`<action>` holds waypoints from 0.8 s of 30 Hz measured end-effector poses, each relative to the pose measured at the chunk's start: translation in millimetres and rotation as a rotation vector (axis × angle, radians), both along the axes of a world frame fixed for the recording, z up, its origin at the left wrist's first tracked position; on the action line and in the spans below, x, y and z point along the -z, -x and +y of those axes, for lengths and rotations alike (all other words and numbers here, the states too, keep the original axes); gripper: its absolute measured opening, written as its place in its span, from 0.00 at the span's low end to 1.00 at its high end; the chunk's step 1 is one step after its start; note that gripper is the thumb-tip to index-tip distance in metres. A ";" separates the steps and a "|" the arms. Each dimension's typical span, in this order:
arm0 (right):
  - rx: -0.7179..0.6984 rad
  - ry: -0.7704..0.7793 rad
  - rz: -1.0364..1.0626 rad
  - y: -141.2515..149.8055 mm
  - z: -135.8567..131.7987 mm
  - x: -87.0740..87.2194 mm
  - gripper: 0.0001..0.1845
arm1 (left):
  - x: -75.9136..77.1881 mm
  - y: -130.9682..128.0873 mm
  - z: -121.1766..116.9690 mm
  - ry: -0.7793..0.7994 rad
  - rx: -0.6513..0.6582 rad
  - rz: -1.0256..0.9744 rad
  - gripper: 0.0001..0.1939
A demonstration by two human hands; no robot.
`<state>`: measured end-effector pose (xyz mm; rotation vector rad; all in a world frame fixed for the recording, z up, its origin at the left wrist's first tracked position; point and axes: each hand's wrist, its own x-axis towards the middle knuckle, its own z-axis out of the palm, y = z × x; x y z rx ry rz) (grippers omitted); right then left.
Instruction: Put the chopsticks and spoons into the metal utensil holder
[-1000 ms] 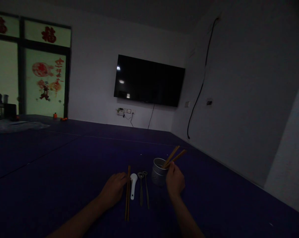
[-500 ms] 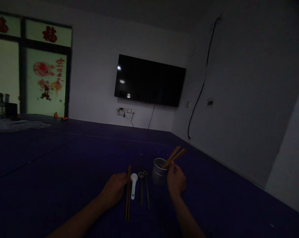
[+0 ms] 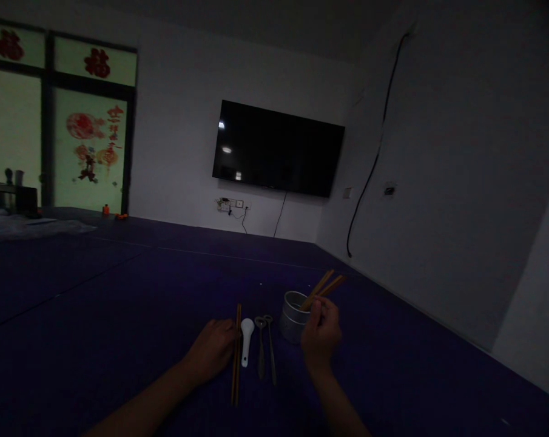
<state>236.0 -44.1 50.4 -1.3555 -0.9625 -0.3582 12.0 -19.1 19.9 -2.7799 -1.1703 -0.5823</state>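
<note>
My left hand (image 3: 212, 351) rests on the dark purple surface, its fingers curled against a pair of wooden chopsticks (image 3: 236, 370) lying lengthwise. Just right of these are a white soup spoon (image 3: 245, 346) and two metal spoons (image 3: 261, 352), all side by side. A grey metal utensil holder (image 3: 293, 321) stands upright further right. Several wooden chopsticks (image 3: 327, 286) lean out of its mouth to the right. My right hand (image 3: 322, 334) is at the holder's right side, thumb and fingers closed at these chopsticks; the exact grip is partly hidden.
The purple surface (image 3: 183, 285) reaches to the back wall, below a television (image 3: 278, 149). Crumpled clear plastic (image 3: 42, 227) lies at the far left, with small orange items (image 3: 105, 210) near the door. A black cable (image 3: 369, 173) hangs on the right wall.
My right hand has turned slightly and shifted a little, its fingers still at the leaning chopsticks. The view has moved slightly. My left hand stays by the chopstick pair.
</note>
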 end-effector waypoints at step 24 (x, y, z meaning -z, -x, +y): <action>-0.342 0.591 -0.749 61.2 -7.6 19.5 0.21 | -1.4 1.0 -2.4 0.099 0.045 0.014 0.16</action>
